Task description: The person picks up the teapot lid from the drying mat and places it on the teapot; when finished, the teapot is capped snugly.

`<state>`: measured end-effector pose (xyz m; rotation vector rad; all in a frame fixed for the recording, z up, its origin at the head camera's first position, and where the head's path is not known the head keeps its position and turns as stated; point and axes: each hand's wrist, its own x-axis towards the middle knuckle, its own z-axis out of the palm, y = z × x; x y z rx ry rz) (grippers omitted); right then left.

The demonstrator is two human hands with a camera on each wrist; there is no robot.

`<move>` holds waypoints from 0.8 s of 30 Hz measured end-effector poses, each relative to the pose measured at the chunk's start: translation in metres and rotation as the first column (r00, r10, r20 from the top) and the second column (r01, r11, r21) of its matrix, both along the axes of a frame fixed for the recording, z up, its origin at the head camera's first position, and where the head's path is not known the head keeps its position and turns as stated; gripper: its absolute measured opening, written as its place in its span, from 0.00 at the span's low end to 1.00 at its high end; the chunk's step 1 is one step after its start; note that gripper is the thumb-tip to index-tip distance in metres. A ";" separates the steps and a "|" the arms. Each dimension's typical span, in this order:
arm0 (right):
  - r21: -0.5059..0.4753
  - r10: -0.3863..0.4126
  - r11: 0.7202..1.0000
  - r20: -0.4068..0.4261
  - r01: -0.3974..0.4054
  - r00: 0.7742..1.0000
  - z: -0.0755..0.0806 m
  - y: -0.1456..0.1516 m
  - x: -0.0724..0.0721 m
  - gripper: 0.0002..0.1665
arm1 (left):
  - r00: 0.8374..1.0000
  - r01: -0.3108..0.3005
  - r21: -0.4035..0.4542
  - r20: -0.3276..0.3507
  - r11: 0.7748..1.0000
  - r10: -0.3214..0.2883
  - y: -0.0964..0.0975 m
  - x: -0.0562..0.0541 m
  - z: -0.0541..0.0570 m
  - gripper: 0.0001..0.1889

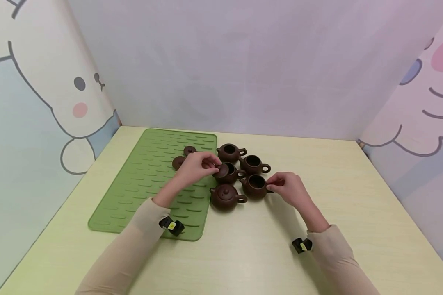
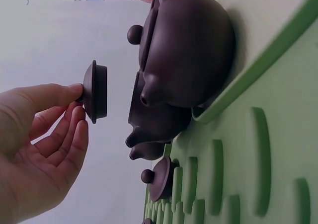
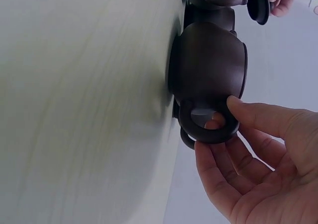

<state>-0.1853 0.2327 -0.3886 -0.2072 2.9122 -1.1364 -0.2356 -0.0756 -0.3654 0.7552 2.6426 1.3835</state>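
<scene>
My left hand [image 1: 196, 169] pinches a dark brown teapot lid [image 2: 96, 92] by its knob. In the left wrist view the lid hangs in the air, its underside facing the pots. From the head view it overlaps the mouth of a lidless teapot [image 1: 229, 178] in the middle of the group. My right hand [image 1: 291, 189] grips the loop handle [image 3: 208, 133] of another lidless teapot [image 1: 256, 188], which stands on the table at the right. Nearest the person is a teapot [image 1: 224, 200] with its lid on.
Two more lidless teapots, one at the back [image 1: 228, 155] and one at the right [image 1: 253, 167], stand close by. Two loose lids, one farther back [image 1: 189, 150] and one nearer [image 1: 178, 162], lie on the ridged green mat [image 1: 133, 192]. A pale wall [image 1: 243, 69] rises behind the table.
</scene>
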 end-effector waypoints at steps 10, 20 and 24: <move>0.001 -0.012 1.000 0.003 0.012 1.000 -0.002 0.000 0.000 0.06 | 0.999 0.031 0.016 -0.014 0.999 -0.031 0.017 0.000 0.005 0.07; -0.003 -0.008 1.000 -0.010 0.008 1.000 -0.001 0.000 0.000 0.06 | 0.998 0.048 -0.009 -0.035 0.999 -0.048 0.031 0.000 0.006 0.07; -0.022 -0.010 1.000 -0.007 0.010 1.000 -0.001 0.000 0.001 0.06 | 0.998 0.067 -0.003 -0.020 0.998 -0.067 0.037 0.001 0.007 0.07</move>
